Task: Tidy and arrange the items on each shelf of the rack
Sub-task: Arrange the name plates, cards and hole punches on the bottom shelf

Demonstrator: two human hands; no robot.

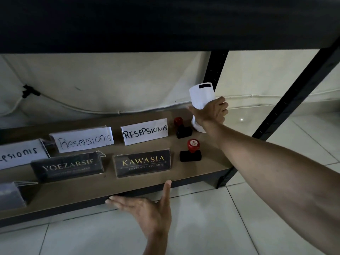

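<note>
Brown board shelf (211,159) carried glossy acrylic name plates (141,165), paper signs (145,133) and two red-knobbed black stamps (190,153). Right hand (211,112) gripped a curled white paper roll (202,95) upright at the shelf's back right corner. Left hand (149,210) lay open, fingers straight, at the front edge.

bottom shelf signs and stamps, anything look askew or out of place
Mostly orderly. The YOEZARSIF nameplate sits slightly rotated against the straighter KAWASIA nameplate, and the two red-handled stamps are staggered. The right hand grips rolled white paper at the back corner.
</note>
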